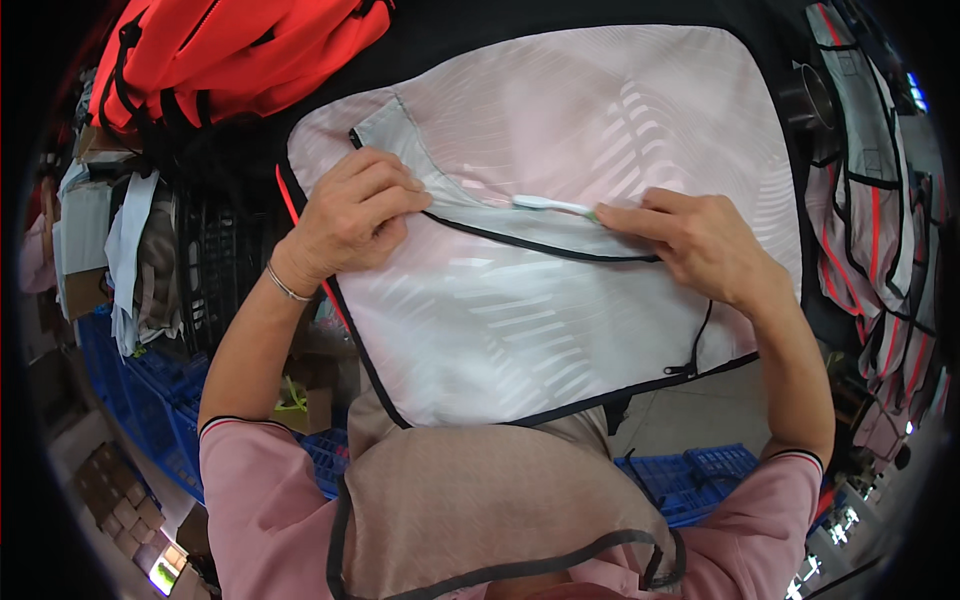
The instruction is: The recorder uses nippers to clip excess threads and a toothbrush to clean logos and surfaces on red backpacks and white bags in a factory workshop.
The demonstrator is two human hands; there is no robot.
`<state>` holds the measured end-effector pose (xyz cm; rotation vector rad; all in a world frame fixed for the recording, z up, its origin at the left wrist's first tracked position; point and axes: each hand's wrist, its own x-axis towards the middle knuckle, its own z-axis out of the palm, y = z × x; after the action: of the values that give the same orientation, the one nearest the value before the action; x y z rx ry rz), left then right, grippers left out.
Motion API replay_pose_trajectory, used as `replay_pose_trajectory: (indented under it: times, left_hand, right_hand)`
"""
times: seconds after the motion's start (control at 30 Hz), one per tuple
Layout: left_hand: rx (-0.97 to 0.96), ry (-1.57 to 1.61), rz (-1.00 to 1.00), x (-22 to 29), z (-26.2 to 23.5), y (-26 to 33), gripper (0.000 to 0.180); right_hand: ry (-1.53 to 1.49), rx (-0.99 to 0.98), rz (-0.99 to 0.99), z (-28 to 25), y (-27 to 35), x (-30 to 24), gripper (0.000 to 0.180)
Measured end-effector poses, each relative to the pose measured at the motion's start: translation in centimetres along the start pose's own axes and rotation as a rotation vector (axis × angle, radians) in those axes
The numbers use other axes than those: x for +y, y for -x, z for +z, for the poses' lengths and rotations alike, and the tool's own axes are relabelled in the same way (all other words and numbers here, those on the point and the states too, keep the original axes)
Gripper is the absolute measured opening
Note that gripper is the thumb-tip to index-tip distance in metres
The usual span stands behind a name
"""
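Observation:
A pale pink-white fabric panel (520,350) with black bound edges and a printed line pattern lies spread before me. Across its middle runs an opening edged by a black zipper strip (530,243), with grey lining (392,135) folded out above it. My left hand (365,210) is closed, pinching the cloth at the left part of this edge. Between the thumb and fingers of my right hand (690,235) is a slim white tool (550,205), like a toothbrush, pointing left over the lining; its end at my fingers is partly hidden. A black zipper pull (680,370) hangs near the lower right edge.
A bright red bag (240,50) sits at the far left. Several grey and pink pieces with red strips (865,200) hang at the right, beside a dark metal cup-like part (812,95). Blue plastic crates (700,475) stand below, and papers and boxes (95,220) crowd the left.

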<state>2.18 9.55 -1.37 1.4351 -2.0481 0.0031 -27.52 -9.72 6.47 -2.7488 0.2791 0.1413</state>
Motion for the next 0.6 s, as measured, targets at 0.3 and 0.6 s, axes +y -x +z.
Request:
replay_pose_trajectory:
  times: [0.3,0.6]
  left_hand:
    - [-0.163,0.023,-0.150,7.4,0.8,-3.1,0.045]
    - [-0.110,0.041,-0.034,5.6,2.7,0.3,0.044]
  right_hand:
    - [-0.055,0.074,0.037,1.3,1.5,1.5,0.039]
    - [0.048,0.030,-0.024,0.0,1.9,2.0,0.045]
